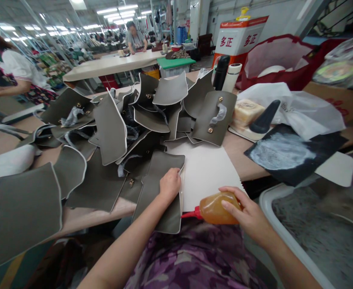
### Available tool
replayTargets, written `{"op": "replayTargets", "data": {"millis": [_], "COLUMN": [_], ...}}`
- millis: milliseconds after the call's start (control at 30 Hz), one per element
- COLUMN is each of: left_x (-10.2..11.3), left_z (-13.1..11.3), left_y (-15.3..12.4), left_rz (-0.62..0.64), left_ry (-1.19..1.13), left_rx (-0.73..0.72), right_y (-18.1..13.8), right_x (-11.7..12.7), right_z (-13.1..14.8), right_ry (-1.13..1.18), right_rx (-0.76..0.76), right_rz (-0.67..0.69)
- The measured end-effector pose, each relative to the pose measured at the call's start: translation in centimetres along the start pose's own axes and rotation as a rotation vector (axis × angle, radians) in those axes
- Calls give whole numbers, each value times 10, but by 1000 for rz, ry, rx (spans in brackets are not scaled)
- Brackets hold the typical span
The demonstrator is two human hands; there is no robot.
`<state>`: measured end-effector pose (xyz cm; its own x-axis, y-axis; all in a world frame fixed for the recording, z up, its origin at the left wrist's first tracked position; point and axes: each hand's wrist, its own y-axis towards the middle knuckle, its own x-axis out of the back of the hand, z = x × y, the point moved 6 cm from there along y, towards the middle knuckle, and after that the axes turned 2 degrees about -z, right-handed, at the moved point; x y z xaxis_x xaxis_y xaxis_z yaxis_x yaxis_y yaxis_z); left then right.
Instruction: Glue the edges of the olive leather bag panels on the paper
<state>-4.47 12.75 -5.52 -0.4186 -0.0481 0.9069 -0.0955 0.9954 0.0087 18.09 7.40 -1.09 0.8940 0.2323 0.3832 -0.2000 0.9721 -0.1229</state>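
Observation:
My right hand [248, 212] is wrapped round a squeeze bottle [217, 208] of amber liquid. The bottle lies nearly level, its red nozzle pointing left at the edge of a grey leather-like bag panel [152, 192]. My left hand [170, 185] is closed on that panel's right edge; its fingertips are hidden. The nozzle tip is at the pale edge, but whether it touches I cannot tell. Under the panel's right side lies a white sheet [206, 172].
Similar grey panels [110, 124], some with plastic-wrapped handles, are heaped behind and left. To the right are a yellowish block [247, 112], a black-handled tool [265, 117], a smeared black sheet [285, 152] and a white bin [266, 200]. Bottles and a tin [235, 38] stand behind.

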Motion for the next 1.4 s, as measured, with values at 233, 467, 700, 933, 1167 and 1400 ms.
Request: {"op": "replayTargets", "data": {"millis": [233, 467, 700, 933, 1167, 1400], "left_x": [1, 2, 12, 19, 60, 70], "left_z": [0, 3, -2, -6, 30, 102], "left_y": [-1, 0, -19, -37, -22, -28], "left_rz": [-13, 14, 220, 284, 39, -21], "left_ry": [-13, -62, -86, 79, 202, 247], "left_rx": [3, -58, -327, -513, -263, 263], "right_y": [13, 42, 64, 85, 114, 80], "right_x": [8, 15, -23, -33, -4, -4], "right_z": [-36, -59, -32, -20, -45, -38], "right_ry": [375, 932, 1207, 972, 250, -258], "right_rx": [-236, -307, -196, -136, 25, 178], "right_rz": [50, -134, -15, 54, -409, -531]}}
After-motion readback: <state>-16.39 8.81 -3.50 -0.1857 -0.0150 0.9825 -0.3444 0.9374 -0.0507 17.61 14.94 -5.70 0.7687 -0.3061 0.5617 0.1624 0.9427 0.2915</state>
